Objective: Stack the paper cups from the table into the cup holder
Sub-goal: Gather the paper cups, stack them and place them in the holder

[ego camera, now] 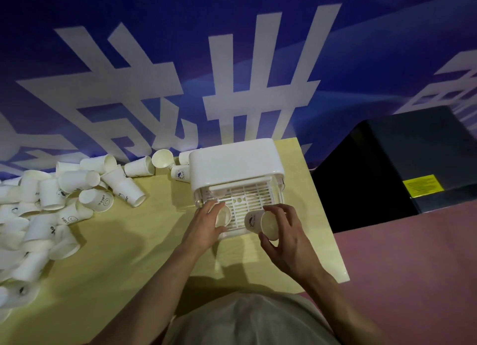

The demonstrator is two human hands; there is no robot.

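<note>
A white plastic cup holder (pixel 233 164) with a slatted tray (pixel 247 198) stands at the far right of the pale yellow table (pixel 134 254). My left hand (pixel 204 226) grips a white paper cup (pixel 223 215) at the tray's front left corner. My right hand (pixel 286 238) holds a second paper cup (pixel 260 223) on its side, mouth toward me, over the tray's front right. A clear cup shape (pixel 216 192) shows at the tray's back left.
A big heap of several white paper cups (pixel 51 202) covers the table's left side, and more lie behind the holder (pixel 162 158). A black box (pixel 402 164) stands to the right, past the table edge. A blue banner wall rises behind.
</note>
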